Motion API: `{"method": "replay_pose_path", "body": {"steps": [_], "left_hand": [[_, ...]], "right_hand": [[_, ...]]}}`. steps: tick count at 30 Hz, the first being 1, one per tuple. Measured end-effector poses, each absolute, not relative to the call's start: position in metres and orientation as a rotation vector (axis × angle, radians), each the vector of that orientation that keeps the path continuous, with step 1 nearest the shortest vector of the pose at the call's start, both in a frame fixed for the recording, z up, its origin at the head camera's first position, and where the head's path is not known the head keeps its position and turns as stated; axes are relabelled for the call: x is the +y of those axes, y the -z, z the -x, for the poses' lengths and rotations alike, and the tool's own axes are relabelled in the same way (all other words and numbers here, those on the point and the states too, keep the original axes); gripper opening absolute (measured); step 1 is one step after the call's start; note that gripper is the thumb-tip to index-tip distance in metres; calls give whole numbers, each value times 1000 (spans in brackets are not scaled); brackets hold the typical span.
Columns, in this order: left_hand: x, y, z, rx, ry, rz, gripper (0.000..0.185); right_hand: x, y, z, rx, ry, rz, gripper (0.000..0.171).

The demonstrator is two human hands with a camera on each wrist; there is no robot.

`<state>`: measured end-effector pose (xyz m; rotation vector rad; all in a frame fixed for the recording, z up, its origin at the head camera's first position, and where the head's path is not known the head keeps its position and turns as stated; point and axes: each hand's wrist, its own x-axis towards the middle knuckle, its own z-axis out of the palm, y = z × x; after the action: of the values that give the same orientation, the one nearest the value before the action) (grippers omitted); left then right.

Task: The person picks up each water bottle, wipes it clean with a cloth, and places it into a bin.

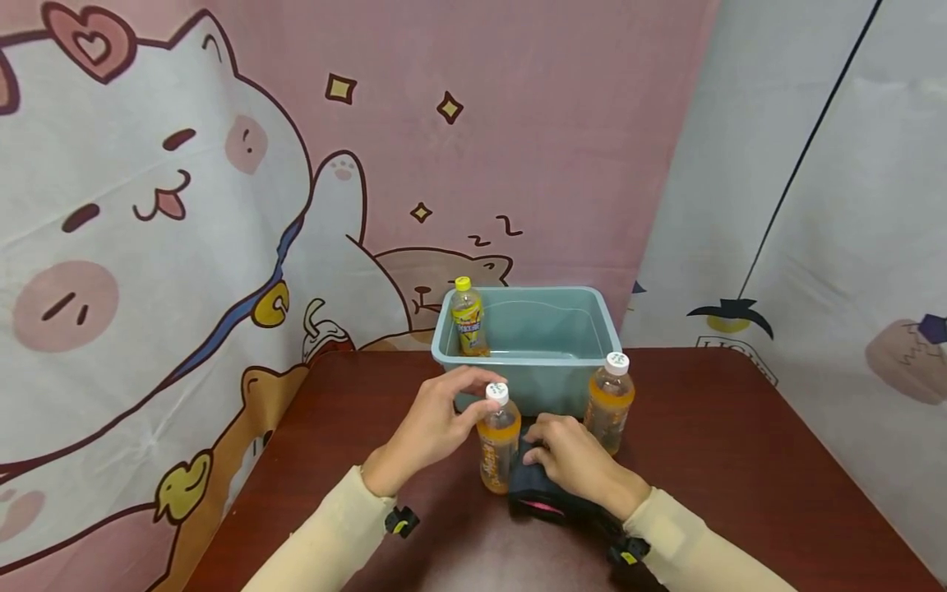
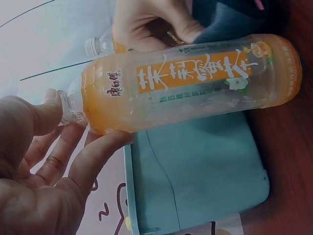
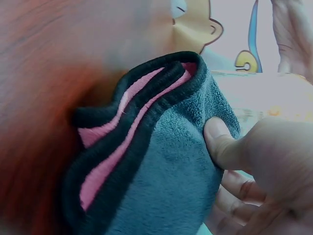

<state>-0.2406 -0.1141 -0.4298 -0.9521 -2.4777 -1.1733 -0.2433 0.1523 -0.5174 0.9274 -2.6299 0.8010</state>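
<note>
One yellow-capped bottle (image 1: 468, 322) is inside the bin (image 1: 547, 386), apparently leaving two before it: the loose bottle (image 1: 609, 413), and the held bottle (image 1: 499, 454), neck pinched in the left hand's (image 1: 442, 418) grip while the right hand's (image 1: 580, 460) grip pinches a folded cloth (image 3: 168, 166).

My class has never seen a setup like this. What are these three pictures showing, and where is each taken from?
There is no machine: a person works with bare hands, called here the left grip and right grip. The wide picture comes from a camera worn on the head; the other two come from cameras on the left and right wrists. On the reddish-brown table stands a blue-green plastic bin, with a yellow-capped drink bottle inside and a white-capped bottle near its front right corner. The left grip holds a jasmine honey tea bottle by its neck end; the right grip pinches a folded grey-blue cloth with black edging.
</note>
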Motion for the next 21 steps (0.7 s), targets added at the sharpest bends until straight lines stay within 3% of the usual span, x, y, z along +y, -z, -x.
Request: {"method": "replay_pose_path", "body": {"steps": [21], "left_hand": [[-117, 431, 239, -2476, 1153, 942, 33]], "right_hand": [[155, 479, 236, -2480, -1011, -853, 13]]}}
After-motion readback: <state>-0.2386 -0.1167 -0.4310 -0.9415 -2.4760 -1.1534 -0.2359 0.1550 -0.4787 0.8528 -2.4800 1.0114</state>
